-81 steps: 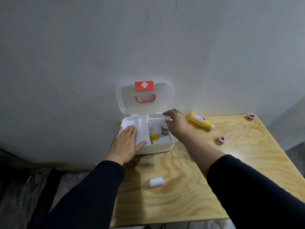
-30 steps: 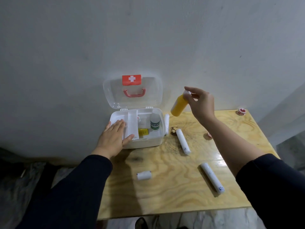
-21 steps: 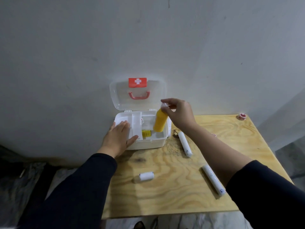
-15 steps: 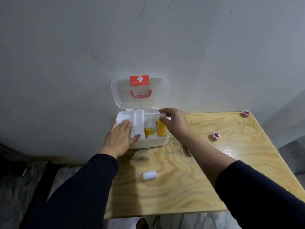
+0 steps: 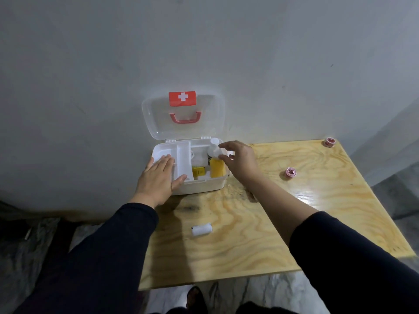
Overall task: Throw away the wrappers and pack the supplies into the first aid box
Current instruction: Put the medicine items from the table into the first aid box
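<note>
The white first aid box point(image 5: 204, 187) stands open against the wall, its clear lid point(image 5: 158, 114) upright with a red cross label. A yellow bottle point(image 5: 217, 169) stands upright in the box's right compartment, next to a small yellow item point(image 5: 198, 171). My right hand point(image 5: 240, 160) hovers just right of the bottle's white cap, fingers apart and off it. My left hand point(image 5: 158, 179) lies flat on the box's left tray, fingers spread. A white bandage roll point(image 5: 201, 229) lies on the table in front of the box.
The plywood table point(image 5: 272, 223) carries two pink tape rolls: one point(image 5: 291, 172) right of my right forearm, the other point(image 5: 329, 141) at the far right corner. The grey wall stands right behind the box. Grey floor lies below the table's edges.
My right hand lifted the yellow bottle, carried it left, stood it in the box and has let go of its cap. My left hand stayed on the tray.
</note>
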